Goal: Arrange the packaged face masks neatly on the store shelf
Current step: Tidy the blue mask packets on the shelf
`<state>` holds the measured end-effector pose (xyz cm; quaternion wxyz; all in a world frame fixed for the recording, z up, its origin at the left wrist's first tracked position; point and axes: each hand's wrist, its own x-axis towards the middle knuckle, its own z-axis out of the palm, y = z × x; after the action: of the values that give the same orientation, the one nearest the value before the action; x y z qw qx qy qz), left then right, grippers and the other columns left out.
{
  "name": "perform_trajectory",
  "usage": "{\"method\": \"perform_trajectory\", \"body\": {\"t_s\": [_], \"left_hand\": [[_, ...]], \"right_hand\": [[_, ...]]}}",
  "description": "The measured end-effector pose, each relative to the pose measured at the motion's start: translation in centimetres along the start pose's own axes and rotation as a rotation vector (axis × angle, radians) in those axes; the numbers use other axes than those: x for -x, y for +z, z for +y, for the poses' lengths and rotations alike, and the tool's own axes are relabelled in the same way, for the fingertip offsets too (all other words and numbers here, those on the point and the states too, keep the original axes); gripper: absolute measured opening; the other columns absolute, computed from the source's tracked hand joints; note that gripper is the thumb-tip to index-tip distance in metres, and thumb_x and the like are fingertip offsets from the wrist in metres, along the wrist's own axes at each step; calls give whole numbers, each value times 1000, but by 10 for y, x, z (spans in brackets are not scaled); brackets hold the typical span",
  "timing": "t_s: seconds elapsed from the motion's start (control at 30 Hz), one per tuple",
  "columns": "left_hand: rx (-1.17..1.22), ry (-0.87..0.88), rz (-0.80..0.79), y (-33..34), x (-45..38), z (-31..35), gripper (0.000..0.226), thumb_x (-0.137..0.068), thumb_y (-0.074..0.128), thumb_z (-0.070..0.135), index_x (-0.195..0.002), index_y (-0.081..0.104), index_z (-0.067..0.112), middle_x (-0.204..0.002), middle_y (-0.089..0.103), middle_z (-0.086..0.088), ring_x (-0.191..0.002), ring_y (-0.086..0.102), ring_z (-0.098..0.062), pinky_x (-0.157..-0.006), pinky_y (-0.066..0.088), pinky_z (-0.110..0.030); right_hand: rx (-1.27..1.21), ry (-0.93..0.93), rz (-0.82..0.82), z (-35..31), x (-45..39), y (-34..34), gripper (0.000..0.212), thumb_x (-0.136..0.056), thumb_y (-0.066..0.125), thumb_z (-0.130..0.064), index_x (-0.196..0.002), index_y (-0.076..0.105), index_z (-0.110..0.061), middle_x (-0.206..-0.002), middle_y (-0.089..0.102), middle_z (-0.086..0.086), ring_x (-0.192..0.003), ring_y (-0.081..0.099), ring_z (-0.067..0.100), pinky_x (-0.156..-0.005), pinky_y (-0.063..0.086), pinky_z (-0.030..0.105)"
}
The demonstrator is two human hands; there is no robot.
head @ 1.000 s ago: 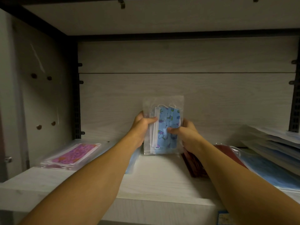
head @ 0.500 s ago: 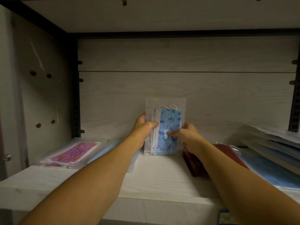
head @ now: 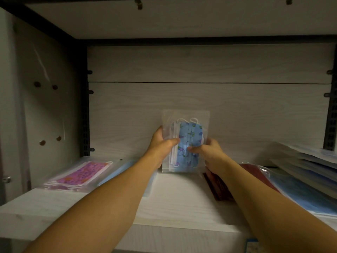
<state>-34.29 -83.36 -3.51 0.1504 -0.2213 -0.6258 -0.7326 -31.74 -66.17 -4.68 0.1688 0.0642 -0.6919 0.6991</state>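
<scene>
While both hands (head: 162, 143) grip it, blue mask pack (head: 187, 143) (no legible label) stands upright.

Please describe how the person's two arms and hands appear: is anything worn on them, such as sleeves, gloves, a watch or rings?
Both forearms are bare along all that shows; no sleeve edge comes into the picture. The left hand and the right hand wear no gloves. No watch, bracelet or ring is visible on wrists or fingers, though the light is dim and the fingertips are partly hidden.
</scene>
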Motion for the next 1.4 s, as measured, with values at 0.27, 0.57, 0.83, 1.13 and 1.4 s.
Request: {"method": "perform_trajectory", "body": {"t_s": [0.27,0.57,0.83,1.13,1.4], "left_hand": [[-29,-58,-25,1,3,-3,47,-83,64,-11,-127,60,7,-110,72,-10,-90,72,-17,-66,58,-23],[-82,-109,-34,1,9,-3,48,-72,67,1,-119,65,11,-105,74,-10,-96,72,-27,-83,60,-38],[-74,-87,4,2,9,4,47,-71,67,4,-117,64,14,-105,73,-9,-95,72,-25,-80,60,-37],[-134,-155,-5,-3,12,6,44,-80,60,1,-121,61,16,-103,72,-5,-91,70,-22,-73,56,-30],[-316,-134,54,-4,11,13,41,-63,59,14,-102,67,25,-100,74,-3,-93,71,-25,-87,59,-43]], "right_hand": [[17,93,-40,-3,9,3,69,-53,85,0,-119,65,-2,-103,76,15,-94,74,35,-87,57,57],[101,160,37,-7,11,1,60,-63,88,3,-118,64,2,-102,75,17,-89,74,33,-79,61,49],[67,143,6,-12,12,1,73,-52,93,-6,-120,64,-2,-104,76,14,-92,74,33,-85,59,54],[39,94,49,-13,14,-3,68,-51,82,-14,-118,68,-8,-105,76,10,-99,72,32,-91,57,52],[136,31,113,-23,26,6,32,-82,72,4,-113,67,-4,-96,73,5,-80,70,15,-51,53,20]]}}
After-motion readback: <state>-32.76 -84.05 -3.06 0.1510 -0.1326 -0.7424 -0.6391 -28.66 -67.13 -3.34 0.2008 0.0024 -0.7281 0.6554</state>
